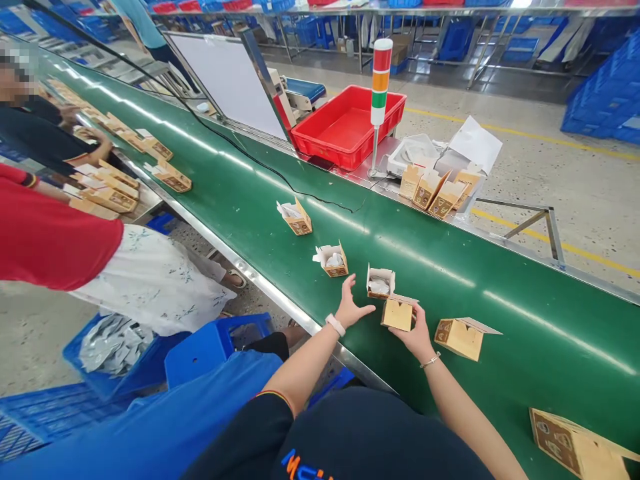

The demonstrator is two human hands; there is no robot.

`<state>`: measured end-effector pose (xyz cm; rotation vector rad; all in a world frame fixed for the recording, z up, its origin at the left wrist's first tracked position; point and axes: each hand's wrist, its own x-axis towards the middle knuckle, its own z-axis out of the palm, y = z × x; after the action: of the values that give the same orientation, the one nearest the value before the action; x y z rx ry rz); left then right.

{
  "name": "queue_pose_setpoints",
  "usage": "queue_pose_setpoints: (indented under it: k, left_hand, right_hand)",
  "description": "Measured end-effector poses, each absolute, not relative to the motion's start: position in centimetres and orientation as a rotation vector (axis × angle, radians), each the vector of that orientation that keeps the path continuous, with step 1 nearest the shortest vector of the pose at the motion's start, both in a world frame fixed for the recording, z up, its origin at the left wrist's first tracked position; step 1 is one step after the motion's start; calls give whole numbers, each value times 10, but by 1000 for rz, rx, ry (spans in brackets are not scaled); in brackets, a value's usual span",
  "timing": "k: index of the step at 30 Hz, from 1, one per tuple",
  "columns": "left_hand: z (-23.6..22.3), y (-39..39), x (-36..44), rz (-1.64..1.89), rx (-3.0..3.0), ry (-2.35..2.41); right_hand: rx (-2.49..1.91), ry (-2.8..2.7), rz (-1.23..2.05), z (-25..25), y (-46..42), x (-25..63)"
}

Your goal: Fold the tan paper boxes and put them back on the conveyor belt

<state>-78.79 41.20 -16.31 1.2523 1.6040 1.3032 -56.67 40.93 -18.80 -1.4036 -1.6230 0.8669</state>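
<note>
Between the two hands, nearer the right, sat the tan carton point(397, 316), on or just over the green conveyor belt point(225, 220); couldn't tell if its base was touching. Right hand point(416, 331) was at its right side and near edge; left hand point(349, 310) was off to its left, clear of it.

Carton look: plain tan panel toward the camera, small dark V-notch at that panel's far edge, flap sticking out beyond the notch, brown strip low on the left side.

Just past it stood an open carton point(381, 283), white flaps up, pale wrapped item inside; contact between the two was unclear.

Hands: right was part closed, thumb along the near edge, fingers at the right side, holding the carton. Left was wide, thumb and fingers well spread, gripping nothing visible; fingertips near a second open carton point(335, 261), apart from it.

Also on the belt: a third open carton point(299, 220) up-left, a notched carton point(459, 339) right of the right hand with its flap out sideways, and a brown-printed carton point(570, 440) lower right, partly cut off by the frame.
</note>
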Motion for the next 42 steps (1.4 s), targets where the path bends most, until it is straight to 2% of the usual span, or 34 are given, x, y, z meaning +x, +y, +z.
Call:
queue_pose_setpoints:
  k: [5, 9, 13, 19, 23, 27, 30, 33, 36, 39, 42]
  left_hand:
    - [-146, 478, -805, 977, 1666, 1256]
    - [-140, 491, -789, 823, 1784, 1170]
    - [-146, 465, -757, 953, 1751, 1202]
    - [-171, 409, -680, 1380, 1519, 1630]
    - [-174, 396, -642, 1272, 1388, 1747]
    - [-162, 417, -684, 1042, 1664, 1338]
    - [-158, 428, -743, 905, 1834, 1129]
    - [-166, 409, -775, 1176, 1786, 1317]
    - [-180, 371, -770, 1410, 1890, 1286]
    - [-185, 350, -749, 1235, 2118, 1155]
    - [-180, 356, -733, 1063, 2130, 1240]
  right_hand:
    - [-1512, -1504, 773, -174, 416, -538]
    - [-1562, -1297, 768, -166, 400, -525]
    - [-1604, -1244, 710, -167, 392, -513]
    - [-1773, -1107, 561, -178, 370, -509]
    - [-1851, -1048, 594, -190, 331, -533]
    - [-1787, -1058, 743, -193, 310, -539]
    - [-1657, -1164, 843, -184, 321, -526]
    - [-1502, -1482, 808, -171, 344, -515]
    - [-1301, -1875, 658, -163, 361, -515]
    - [-1143, -2104, 526, -162, 367, -522]
    - [-1153, -2118, 406, -164, 371, -528]
